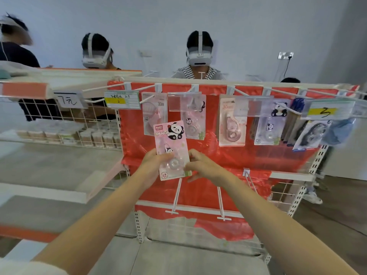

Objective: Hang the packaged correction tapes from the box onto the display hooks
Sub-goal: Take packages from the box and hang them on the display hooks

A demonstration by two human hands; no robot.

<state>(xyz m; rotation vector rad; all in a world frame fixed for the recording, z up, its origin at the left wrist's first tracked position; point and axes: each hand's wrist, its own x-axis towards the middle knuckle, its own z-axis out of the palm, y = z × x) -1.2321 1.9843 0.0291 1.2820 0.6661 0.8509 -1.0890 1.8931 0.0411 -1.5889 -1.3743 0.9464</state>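
A pink panda correction-tape pack [171, 149] is held upright, long axis vertical, below the upper display hooks [151, 99]. Its lower half is gripped by the left hand [154, 165] at the left edge and pinched by the right hand [200, 165] at the right edge. Hung packs [232, 122] are seen just above, against a red backing sheet [218, 155]. Other people stand behind the rack.

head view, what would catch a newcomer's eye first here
The pink panda correction tape pack at centre, held upright by both hands: left hand on its left edge, right hand on its right. Behind it, the bright red backing sheet with more packs hanging from the top row of hooks.
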